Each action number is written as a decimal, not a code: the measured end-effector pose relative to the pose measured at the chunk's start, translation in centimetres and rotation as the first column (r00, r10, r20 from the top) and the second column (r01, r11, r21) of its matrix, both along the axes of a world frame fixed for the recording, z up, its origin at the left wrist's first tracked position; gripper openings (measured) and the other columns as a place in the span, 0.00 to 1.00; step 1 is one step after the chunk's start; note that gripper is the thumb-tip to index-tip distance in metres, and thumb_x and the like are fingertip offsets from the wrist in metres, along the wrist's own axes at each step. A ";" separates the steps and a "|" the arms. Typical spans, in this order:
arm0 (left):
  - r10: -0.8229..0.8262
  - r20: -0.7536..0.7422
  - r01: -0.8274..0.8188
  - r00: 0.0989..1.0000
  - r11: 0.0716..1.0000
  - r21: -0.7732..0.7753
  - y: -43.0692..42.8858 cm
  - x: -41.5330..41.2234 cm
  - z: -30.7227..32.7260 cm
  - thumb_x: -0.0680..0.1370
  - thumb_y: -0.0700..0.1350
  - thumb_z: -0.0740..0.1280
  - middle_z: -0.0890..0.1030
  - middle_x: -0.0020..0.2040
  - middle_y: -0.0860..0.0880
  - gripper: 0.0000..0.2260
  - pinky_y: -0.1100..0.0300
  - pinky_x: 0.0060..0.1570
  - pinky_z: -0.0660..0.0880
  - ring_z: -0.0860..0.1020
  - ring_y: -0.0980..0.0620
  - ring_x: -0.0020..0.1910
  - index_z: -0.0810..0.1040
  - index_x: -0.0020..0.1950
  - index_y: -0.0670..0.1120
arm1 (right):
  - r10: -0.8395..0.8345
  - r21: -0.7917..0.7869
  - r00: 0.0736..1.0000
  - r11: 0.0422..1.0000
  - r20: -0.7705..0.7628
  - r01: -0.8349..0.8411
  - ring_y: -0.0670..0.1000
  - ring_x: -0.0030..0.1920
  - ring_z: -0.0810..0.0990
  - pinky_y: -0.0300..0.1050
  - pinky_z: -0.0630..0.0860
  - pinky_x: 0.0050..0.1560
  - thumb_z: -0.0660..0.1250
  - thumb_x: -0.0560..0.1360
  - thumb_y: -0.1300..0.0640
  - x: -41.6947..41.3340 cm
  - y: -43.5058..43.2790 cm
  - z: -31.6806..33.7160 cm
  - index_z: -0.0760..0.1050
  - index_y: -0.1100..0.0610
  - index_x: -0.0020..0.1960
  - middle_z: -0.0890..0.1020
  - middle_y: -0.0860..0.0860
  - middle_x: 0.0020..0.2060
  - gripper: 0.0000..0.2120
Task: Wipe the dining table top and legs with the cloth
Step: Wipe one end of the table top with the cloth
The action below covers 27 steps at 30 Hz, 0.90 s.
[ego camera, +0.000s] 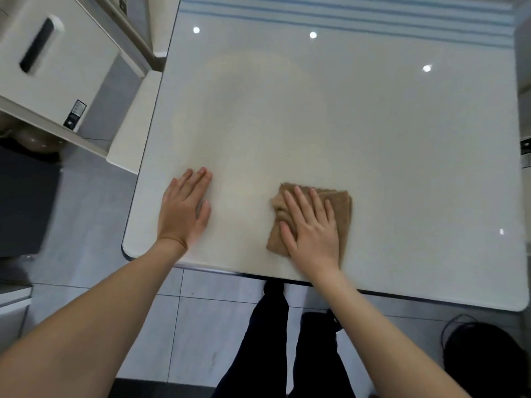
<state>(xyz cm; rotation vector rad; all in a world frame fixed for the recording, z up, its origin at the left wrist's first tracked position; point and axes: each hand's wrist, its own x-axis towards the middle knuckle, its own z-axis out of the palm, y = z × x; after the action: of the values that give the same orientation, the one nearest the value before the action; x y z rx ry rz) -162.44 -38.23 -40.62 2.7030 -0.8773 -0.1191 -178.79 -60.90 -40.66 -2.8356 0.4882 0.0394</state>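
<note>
Cloth [343,214], brown and folded. Lies flat on the white dining table [359,124], at about 6 o'clock of the top, near the front edge. Pressed down by the right hand [311,228], palm flat, fingers straight and a little spread, pointing to 11 o'clock. At 9 o'clock of the cloth, apart from it, the left hand [184,209], flat on the bare top, fingers straight and close together, holding nothing. At 12 o'clock of the table, blue stripes [344,17]. Below the front edge, dark trousers [258,340] over grey floor tiles [201,300].
</note>
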 end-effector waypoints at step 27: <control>0.208 -0.340 -0.253 0.917 0.963 -0.093 1.7 -12.6 7.7 0.79 0.43 0.59 0.78 0.61 0.47 0.15 0.55 0.58 0.70 0.74 0.47 0.61 0.75 0.64 0.44 | -0.497 0.721 0.845 0.510 -0.199 0.470 0.50 0.40 0.75 0.42 0.69 0.34 0.67 0.77 0.49 -6.2 -2.1 10.8 0.73 0.58 0.46 0.77 0.50 0.39 0.12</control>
<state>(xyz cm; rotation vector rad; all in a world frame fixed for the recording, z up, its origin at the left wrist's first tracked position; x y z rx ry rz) -175.01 -36.50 -32.91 2.5335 -0.4467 -0.4271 -184.98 -62.98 -29.87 -1.7930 0.9831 0.0667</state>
